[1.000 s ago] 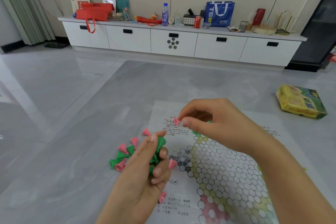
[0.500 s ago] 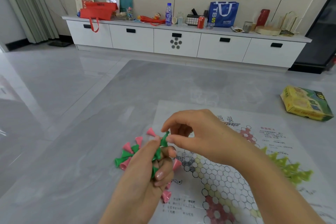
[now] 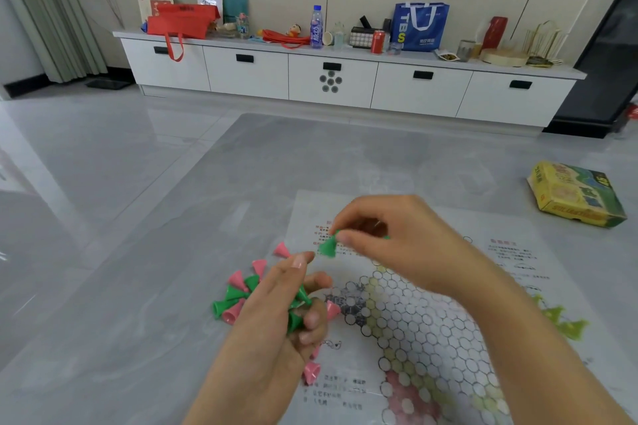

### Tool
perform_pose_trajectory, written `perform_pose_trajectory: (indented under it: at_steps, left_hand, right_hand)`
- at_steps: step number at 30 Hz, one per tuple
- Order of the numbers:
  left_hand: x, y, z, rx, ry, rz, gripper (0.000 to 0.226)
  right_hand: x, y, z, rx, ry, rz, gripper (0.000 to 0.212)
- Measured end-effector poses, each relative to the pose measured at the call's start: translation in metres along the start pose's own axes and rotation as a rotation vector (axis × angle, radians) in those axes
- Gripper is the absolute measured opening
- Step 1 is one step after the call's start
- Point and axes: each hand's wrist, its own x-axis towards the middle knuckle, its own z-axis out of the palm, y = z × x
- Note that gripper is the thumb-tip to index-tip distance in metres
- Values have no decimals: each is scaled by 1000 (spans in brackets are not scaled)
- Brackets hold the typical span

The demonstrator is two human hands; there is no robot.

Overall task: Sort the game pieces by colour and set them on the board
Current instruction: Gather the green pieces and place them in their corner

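Up front, the right hand [image 3: 390, 245] pinches a single green piece [image 3: 328, 247] between thumb tip and fingertips, holding it in the air above the upper left part of the board [image 3: 466, 338], wide end down and slightly blurred. Just below it the left hand [image 3: 276, 321] is curled around a small bunch of green pieces [image 3: 300, 304], its index finger stretched up toward the right hand's piece without touching it, the other fingers folded in over the bunch. Under and to the left of that hand a loose heap of pink and green pieces [image 3: 238, 297] lies on the grey table [image 3: 121, 286], with a few pink pieces [image 3: 310, 371] scattered along the board's left edge. On the board's right side a cluster of yellow-green pieces [image 3: 562, 321] stands in one corner of the printed hexagon grid. Farther out, a yellow game box [image 3: 573, 193] rests on the table well apart from the board, and a white cabinet [image 3: 345, 79] lines the far wall.
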Motion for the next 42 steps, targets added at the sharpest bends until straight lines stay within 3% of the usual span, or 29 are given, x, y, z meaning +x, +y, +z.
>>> perform_pose_trajectory:
  at_steps: [4, 7, 21, 26, 42]
  left_hand:
    - [6, -3, -1, -100, 90, -45, 40]
    - [8, 0, -2, -195, 45, -86, 37]
    - [7, -5, 1, -76, 13, -19, 24]
    - [5, 0, -1, 61, -96, 72, 12]
    - [1, 5, -1, 29, -97, 79, 11]
  right_hand:
    - [-7, 30, -28, -155, 162, 154, 10]
    - [-12, 56, -34, -265, 238, 236, 11]
    - [0, 90, -7, -472, 156, 286, 10]
    - [2, 92, -6, -463, 150, 299, 11]
    - [1, 90, -6, -468, 145, 317, 11]
